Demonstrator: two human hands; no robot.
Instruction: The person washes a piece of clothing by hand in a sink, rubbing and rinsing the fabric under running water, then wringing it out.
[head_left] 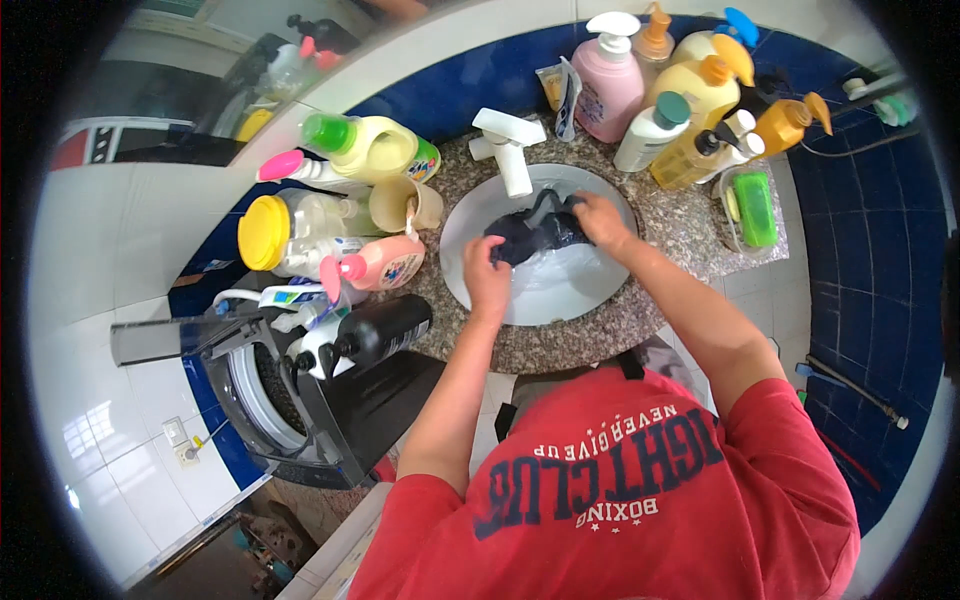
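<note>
A dark, wet piece of cloth (520,238) lies bunched in the white oval washbasin (470,285), with a strap-like loop rising from it; its exact kind I cannot make out. My left hand (487,275) is closed on the cloth's left edge, fingers curled over it. On its right side, my right hand (602,222) pinches the cloth near the basin's right rim. Water shows around and below the cloth. Just behind it stands the white faucet (512,165), its spout pointing down into the basin.
Pump bottles, including a pink one (607,85), crowd the back right of the granite counter (680,225). A green soap bar or sponge (755,208) sits in a dish at right. Several bottles and a yellow-lidded jar (265,232) stand left, above an open washing machine (270,395).
</note>
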